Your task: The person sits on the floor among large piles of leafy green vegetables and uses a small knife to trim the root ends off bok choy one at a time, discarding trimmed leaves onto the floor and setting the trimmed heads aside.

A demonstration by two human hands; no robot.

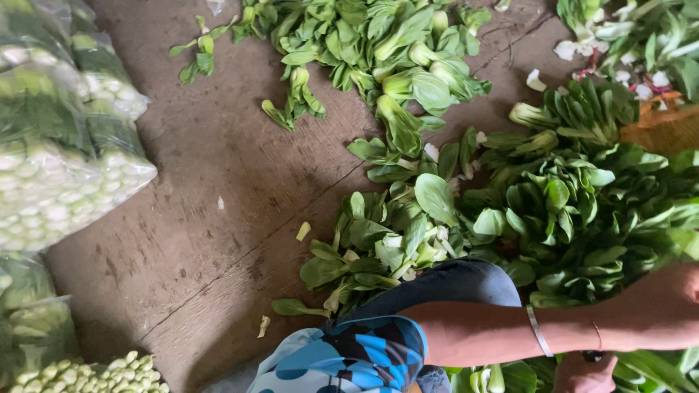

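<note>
Here, seen from above:

Setting: a worn brown concrete floor [211, 182] with a crack running across it, covered on the right by heaps of loose green bok choy [561, 211], pale stems and broad leaves lying every way.

Far pile: a second spread of the same greens [386, 65] lies at the top, set apart from the near heap, apparently a separate lot.

Bags: clear plastic sacks packed tight with bok choy [51, 160] are stacked along the left edge, stem ends pressed outward against the plastic, likely so the leaves sit protected inside.

Right side arm: a bare forearm with a thin silver bangle [537, 329] reaches across the bottom of the frame over the near heap; its hand [673, 295] runs off the right edge, so I cannot tell whether the fingers are spread or closed.

Lower hand: another hand [582, 372] shows at the bottom edge, just beside a few stems [489, 378]; its grip is hidden too.

Clothing: a dark knee and blue patterned fabric [349, 356] sit low, suggesting a squat close to the greens.

Scraps: trimmed leaf bits [302, 231] dot the bare floor.
</note>
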